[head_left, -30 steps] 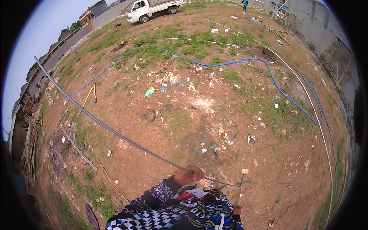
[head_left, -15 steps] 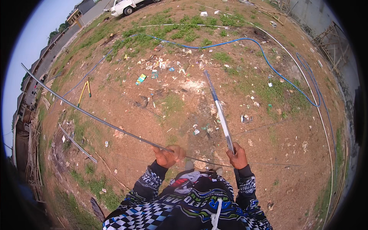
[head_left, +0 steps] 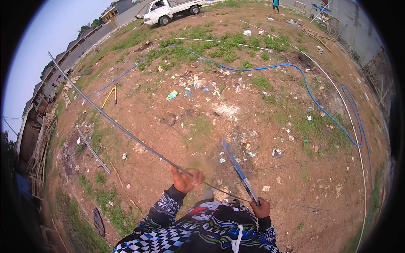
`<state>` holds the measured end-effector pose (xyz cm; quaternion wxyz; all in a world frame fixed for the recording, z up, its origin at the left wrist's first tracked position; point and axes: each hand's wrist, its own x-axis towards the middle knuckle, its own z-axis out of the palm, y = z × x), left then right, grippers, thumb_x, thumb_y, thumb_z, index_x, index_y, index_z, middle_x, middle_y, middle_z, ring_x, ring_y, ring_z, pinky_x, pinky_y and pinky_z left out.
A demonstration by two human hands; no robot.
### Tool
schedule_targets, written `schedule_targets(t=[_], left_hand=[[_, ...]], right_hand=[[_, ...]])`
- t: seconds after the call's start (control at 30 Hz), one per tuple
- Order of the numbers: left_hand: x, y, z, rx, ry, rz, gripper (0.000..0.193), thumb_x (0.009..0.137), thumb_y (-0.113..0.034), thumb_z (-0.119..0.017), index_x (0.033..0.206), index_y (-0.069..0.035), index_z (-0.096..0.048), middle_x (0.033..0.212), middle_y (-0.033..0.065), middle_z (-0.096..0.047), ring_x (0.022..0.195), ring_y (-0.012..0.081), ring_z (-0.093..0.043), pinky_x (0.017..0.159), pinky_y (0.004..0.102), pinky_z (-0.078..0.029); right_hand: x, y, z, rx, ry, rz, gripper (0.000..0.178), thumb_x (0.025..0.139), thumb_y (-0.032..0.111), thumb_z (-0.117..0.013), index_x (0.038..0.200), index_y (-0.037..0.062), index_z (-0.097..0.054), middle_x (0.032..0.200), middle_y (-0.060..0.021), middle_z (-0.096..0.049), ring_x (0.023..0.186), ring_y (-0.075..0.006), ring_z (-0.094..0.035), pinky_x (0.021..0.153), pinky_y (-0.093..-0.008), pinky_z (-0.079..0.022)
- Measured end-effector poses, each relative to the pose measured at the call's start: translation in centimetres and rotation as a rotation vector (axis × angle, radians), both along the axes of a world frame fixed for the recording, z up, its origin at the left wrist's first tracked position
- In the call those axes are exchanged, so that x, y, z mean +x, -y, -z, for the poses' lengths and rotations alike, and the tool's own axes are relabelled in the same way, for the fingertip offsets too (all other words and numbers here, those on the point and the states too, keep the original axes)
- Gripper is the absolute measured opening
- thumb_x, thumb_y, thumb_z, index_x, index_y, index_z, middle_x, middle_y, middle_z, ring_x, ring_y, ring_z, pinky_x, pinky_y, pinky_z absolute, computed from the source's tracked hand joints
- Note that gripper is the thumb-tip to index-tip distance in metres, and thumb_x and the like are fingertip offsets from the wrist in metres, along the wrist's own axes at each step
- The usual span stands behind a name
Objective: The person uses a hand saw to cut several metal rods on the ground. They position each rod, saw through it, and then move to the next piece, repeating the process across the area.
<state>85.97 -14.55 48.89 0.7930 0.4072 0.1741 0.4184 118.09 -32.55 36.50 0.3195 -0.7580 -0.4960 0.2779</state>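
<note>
My left hand (head_left: 187, 180) is closed round a long thin grey metal rod (head_left: 122, 128). The rod runs from the upper left, through the hand, down to the front of my waist, close to my right hand. My right hand (head_left: 260, 207) grips a long narrow tool (head_left: 238, 170), blue at its far part and silver near the hand. It points forward and slightly left. The grip inside the fist is hidden, and its exact kind cannot be made out.
Littered soil and grass surround me. Yellow-handled long cutters (head_left: 110, 97) and a grey metal strip (head_left: 93, 149) lie left. A blue hose (head_left: 310, 90) curves across the right, beside a long white pipe (head_left: 337, 90). A white pickup truck (head_left: 168, 12) and a distant person (head_left: 276, 4) are beyond.
My right hand has drawn back toward my body with the blue and silver tool. My left hand still holds the rod. The view has tilted up, showing more of the truck and a distant person.
</note>
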Motion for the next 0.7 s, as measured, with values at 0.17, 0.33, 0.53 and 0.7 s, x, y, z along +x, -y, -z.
schedule_targets(t=[0.17, 0.33, 0.53, 0.7], left_hand=[[2.6, -0.3, -1.4, 0.036, -0.008, 0.007, 0.098, 0.066, -0.098, -0.010, 0.059, -0.008, -0.047, 0.055, 0.0063, -0.047, 0.053, 0.0173, -0.037, 0.062, 0.0312, -0.030], [9.5, 0.6, -4.0, 0.113, -0.018, 0.013, 0.095, 0.074, -0.092, -0.009, 0.061, -0.007, -0.049, 0.054, 0.0029, -0.040, 0.051, 0.0160, -0.038, 0.053, 0.0278, -0.029], [20.0, 2.8, -8.3, 0.117, -0.043, 0.132, 0.095, 0.081, -0.087, -0.014, 0.079, -0.002, -0.058, 0.064, -0.0012, -0.047, 0.053, 0.0069, -0.040, 0.049, 0.0206, -0.028], [27.1, 4.5, -11.4, 0.267, 0.040, 0.293, 0.082, 0.088, -0.078, -0.028, 0.085, -0.002, -0.057, 0.069, 0.0007, -0.051, 0.051, 0.0052, -0.040, 0.046, 0.0213, -0.028]], right_hand=[[2.8, 4.8, 0.3, -0.156, 0.041, -0.023, 0.041, 0.071, 0.038, -0.077, 0.072, 0.0021, -0.057, 0.058, -0.0170, -0.056, 0.054, -0.0352, -0.058, 0.052, -0.0429, -0.044], [3.8, 4.1, -4.2, -0.017, -0.183, 0.067, 0.063, 0.067, 0.034, -0.084, 0.116, 0.0054, -0.055, 0.063, -0.0107, -0.060, 0.052, -0.0257, -0.058, 0.054, -0.0384, -0.048], [3.5, 0.0, -8.9, 0.132, -0.157, -0.057, 0.075, 0.073, 0.032, -0.081, 0.137, 0.0094, -0.048, 0.075, -0.0151, -0.065, 0.058, -0.0251, -0.058, 0.058, -0.0374, -0.049], [6.2, -0.5, -9.6, 0.142, 0.081, 0.119, 0.052, 0.086, 0.029, -0.067, 0.130, 0.0073, -0.052, 0.083, -0.0233, -0.064, 0.070, -0.0401, -0.063, 0.062, -0.0455, -0.048]])
